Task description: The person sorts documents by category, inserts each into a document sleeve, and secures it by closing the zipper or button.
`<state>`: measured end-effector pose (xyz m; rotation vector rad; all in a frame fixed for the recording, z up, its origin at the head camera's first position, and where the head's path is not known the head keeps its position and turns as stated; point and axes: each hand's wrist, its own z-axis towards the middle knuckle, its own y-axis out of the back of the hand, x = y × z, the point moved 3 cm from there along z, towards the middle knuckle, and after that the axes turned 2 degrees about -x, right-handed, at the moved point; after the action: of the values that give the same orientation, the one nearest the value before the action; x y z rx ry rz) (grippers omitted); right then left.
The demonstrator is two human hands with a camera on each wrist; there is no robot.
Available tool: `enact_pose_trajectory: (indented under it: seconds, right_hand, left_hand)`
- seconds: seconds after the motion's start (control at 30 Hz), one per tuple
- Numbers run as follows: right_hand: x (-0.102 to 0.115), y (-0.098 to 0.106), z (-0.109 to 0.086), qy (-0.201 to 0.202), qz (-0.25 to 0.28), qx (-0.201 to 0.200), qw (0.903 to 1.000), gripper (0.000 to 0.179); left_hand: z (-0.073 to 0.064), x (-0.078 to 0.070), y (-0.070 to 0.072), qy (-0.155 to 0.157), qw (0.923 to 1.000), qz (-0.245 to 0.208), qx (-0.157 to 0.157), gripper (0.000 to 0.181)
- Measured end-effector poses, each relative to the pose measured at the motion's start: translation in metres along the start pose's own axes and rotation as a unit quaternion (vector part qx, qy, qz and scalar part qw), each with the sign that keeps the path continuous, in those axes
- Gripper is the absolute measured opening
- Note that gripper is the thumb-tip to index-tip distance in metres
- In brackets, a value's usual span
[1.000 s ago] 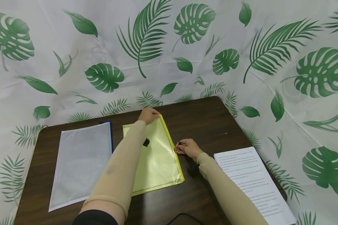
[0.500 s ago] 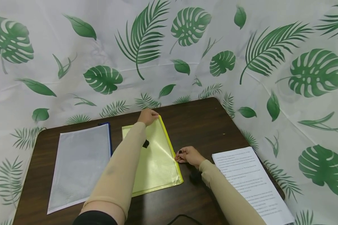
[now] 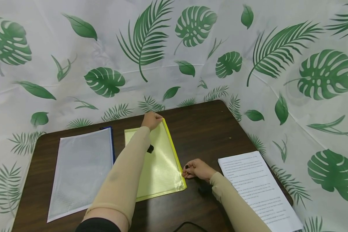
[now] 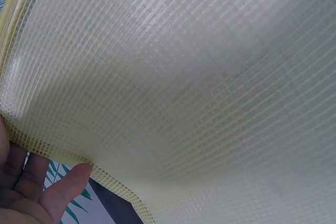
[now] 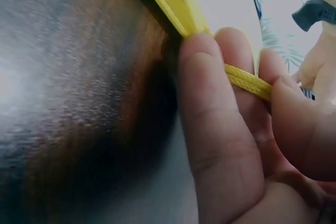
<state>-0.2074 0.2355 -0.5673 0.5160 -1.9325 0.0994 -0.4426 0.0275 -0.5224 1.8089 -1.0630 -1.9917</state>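
Note:
A yellow mesh zipper pouch (image 3: 159,161) lies on the dark wooden table, its bright yellow zipper edge along the right side. At the far right corner my left hand (image 3: 151,120) pinches the pouch; in the left wrist view the thumb (image 4: 68,190) presses its mesh border. Near the lower end of the zipper edge is my right hand (image 3: 198,169). In the right wrist view its thumb and fingers pinch a thin yellow zipper-pull cord (image 5: 247,82) beside the yellow edge. The zipper slider is hidden behind the fingers.
A whitish mesh pouch (image 3: 81,170) with a blue edge lies to the left. On the right rests a stack of printed paper (image 3: 255,183). A black cable (image 3: 189,222) lies at the near edge. A leaf-patterned curtain (image 3: 168,54) hangs behind the table (image 3: 203,119).
My right hand has moved toward me along the zipper edge, from about its middle to near its lower end. My left hand stays at the far corner.

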Motion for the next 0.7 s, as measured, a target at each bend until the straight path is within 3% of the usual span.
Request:
enact_pose_trajectory:
  seconds: [0.33,0.57,0.7]
  right_hand:
    - [0.002,-0.008,-0.024,0.01,-0.067,0.068,0.9954,0.017]
    - [0.016,-0.017,-0.04,0.005,-0.121,0.098,0.9878,0.017]
    - [0.032,-0.022,-0.041,0.043,-0.211,0.088,0.9726,0.015]
  left_hand:
    - [0.004,0.001,-0.003,0.007,0.9995,-0.017,-0.026,0.024]
    - [0.004,0.0,-0.007,0.0,0.9993,-0.011,-0.035,0.024]
    - [0.003,-0.001,-0.008,0.004,0.9996,0.0,-0.026,0.025]
